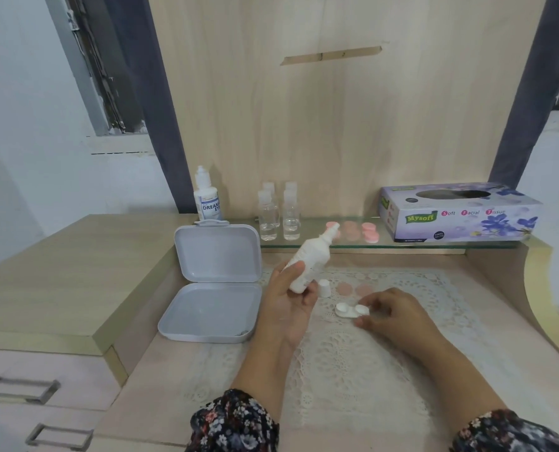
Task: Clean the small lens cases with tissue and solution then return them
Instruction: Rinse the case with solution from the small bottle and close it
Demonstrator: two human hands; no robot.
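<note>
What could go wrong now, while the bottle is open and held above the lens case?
1. The left hand holds the uncapped white bottle tilted, so solution may spill onto the lace mat.
2. The right hand pinches only one end of the white lens case, which might tip.

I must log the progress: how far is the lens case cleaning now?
Early stage. Done: bottle cap off, storage box open. In hand: left hand holds the solution bottle; right hand steadies the white lens case. Left: wiping with tissue from the tissue box, returning cases.
</note>
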